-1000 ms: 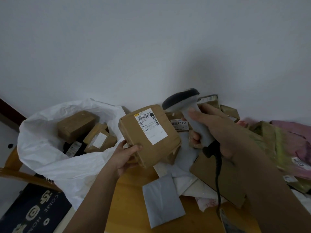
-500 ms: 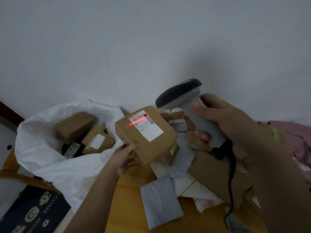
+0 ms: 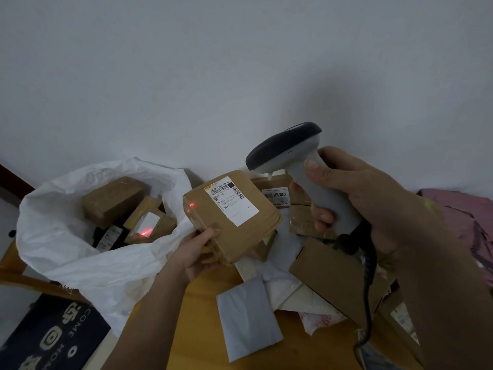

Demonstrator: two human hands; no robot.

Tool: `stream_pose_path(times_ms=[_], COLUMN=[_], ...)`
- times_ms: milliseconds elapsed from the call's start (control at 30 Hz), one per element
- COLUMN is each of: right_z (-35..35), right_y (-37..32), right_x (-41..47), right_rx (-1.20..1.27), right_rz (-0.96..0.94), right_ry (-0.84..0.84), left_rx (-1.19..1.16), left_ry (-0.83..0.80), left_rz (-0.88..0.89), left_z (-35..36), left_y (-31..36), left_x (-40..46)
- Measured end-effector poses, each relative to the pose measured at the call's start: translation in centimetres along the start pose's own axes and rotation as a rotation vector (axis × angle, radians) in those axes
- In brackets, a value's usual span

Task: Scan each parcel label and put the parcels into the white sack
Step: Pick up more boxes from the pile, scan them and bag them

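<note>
My left hand (image 3: pixel 198 251) grips the near corner of a brown cardboard parcel (image 3: pixel 248 231) with a white label (image 3: pixel 231 201) facing up, held above the table next to the white sack (image 3: pixel 80 265). My right hand (image 3: pixel 354 190) holds a grey barcode scanner (image 3: pixel 290 153) by its handle, pointed left over the parcel. The red scan line falls on the parcel's left edge and on a box inside the sack, not on the label. The sack lies open at the left with several brown boxes (image 3: pixel 112 201) inside.
A wooden table (image 3: pixel 202 329) carries a pile of cardboard boxes (image 3: pixel 330 273), a grey mailer (image 3: pixel 248 316), white mailers and pink bags (image 3: pixel 464 209) at the right. The scanner's black cable (image 3: pixel 369 295) hangs down. A dark mat (image 3: pixel 50 340) lies on the floor at lower left.
The red scan line has slid off the label's barcode to the parcel's left edge and into the sack. The scanner has risen slightly; the parcel stays in my left hand.
</note>
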State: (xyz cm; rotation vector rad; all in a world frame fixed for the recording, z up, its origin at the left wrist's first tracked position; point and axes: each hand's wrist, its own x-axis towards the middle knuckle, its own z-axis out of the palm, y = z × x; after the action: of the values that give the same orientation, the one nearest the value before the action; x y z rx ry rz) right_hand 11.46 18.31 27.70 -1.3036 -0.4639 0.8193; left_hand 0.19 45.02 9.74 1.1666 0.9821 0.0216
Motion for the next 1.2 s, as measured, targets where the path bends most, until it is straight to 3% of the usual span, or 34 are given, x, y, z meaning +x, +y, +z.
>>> stream_pose_path(times_ms=[500,700,1033,1200], right_z=[1.7,5.4,13.8,15.9], right_y=[2.7,3.9,7.0,7.8], right_x=[2.5,4.9,9.1,10.1], right_rx=[0.025,0.009,0.024,0.030], right_rz=[0.087,0.130,0.142,0.161], right_ry=[0.004,0.162,0.219,0.242], left_rx=[-0.045,-0.087,-0.708,-0.724], left_ry=[0.048,0.018,0.188,0.259], left_rz=[-0.029,0.042,0.106,0.093], left_z=[-1.0,-3.9,-15.7,-20.3], left_y=[-1.8,0.7,5.5,5.6], left_x=[-0.6,-0.8,1.5,4.0])
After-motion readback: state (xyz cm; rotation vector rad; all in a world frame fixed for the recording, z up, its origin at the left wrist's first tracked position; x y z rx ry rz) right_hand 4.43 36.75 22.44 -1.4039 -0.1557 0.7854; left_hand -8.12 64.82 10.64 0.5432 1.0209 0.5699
